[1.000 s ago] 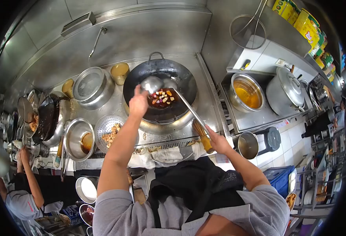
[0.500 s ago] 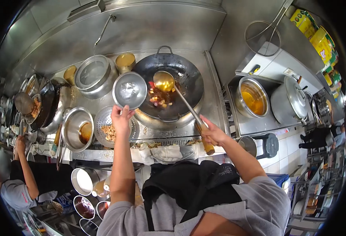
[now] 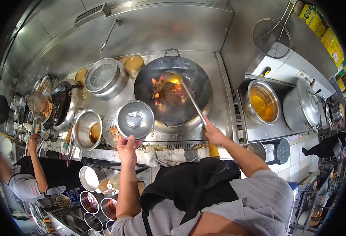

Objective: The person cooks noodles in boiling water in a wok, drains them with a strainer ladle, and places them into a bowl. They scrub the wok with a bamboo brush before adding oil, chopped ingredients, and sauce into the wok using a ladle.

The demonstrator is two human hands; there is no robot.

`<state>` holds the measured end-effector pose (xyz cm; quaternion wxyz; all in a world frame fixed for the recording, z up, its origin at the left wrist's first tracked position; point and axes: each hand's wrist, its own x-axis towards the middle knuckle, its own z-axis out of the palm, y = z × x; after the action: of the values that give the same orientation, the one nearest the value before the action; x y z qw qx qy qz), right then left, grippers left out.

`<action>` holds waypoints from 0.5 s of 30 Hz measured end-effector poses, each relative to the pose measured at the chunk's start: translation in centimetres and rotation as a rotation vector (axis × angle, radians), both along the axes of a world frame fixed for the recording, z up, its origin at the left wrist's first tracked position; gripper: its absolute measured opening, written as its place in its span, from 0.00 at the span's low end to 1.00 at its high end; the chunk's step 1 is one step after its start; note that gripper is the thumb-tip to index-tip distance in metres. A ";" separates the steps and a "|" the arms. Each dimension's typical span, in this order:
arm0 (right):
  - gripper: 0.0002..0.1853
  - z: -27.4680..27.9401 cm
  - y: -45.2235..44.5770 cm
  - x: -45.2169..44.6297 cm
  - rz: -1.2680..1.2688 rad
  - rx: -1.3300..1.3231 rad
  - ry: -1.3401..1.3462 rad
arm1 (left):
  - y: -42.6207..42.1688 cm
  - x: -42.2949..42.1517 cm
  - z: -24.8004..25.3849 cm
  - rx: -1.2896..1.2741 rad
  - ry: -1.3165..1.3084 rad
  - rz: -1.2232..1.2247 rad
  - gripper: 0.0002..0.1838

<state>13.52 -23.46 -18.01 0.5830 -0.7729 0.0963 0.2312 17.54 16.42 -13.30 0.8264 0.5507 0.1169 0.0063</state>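
Note:
My left hand (image 3: 127,148) grips the near rim of a small metal bowl (image 3: 135,119), which looks empty and hangs just left of the wok, partly over the colander. Wrapped round the handle of a long ladle (image 3: 193,100) is my right hand (image 3: 215,133). The ladle's head is down in the black wok (image 3: 198,84), among glossy brown food (image 3: 169,91) with red and pale pieces and dark sauce. The head is partly covered by the food and glare. Part of the perforated colander (image 3: 109,118) with browned pieces is hidden behind the bowl and my left hand.
Left of the wok stand a steel pot (image 3: 119,82), a tan-coated can (image 3: 134,66) and a pan with brown liquid (image 3: 87,128). At right are a pot of yellow oil (image 3: 263,103) and a lidded pot (image 3: 300,104). A co-worker (image 3: 27,173) works at far left.
The ladle's head has gone from above the food down into it, and the food is spread and darker with sauce. My left hand has drawn the bowl back from the wok toward me.

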 end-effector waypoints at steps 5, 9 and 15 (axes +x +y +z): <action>0.47 4.4 -3.0 -5.5 0.018 0.221 0.168 | -2.3 -0.9 0.2 0.009 -0.007 -0.030 0.04; 0.46 5.0 -4.7 -0.4 -0.089 0.660 0.369 | -5.0 -1.1 -0.2 0.010 0.077 0.005 0.03; 0.46 -1.3 -3.2 0.6 0.198 -0.396 -0.239 | -5.4 -4.0 0.7 -0.025 0.029 0.130 0.05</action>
<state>14.12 -26.63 -19.29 0.4019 -0.8996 -0.0060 0.1706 13.57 11.04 -12.65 0.8295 0.5315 0.1642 0.0504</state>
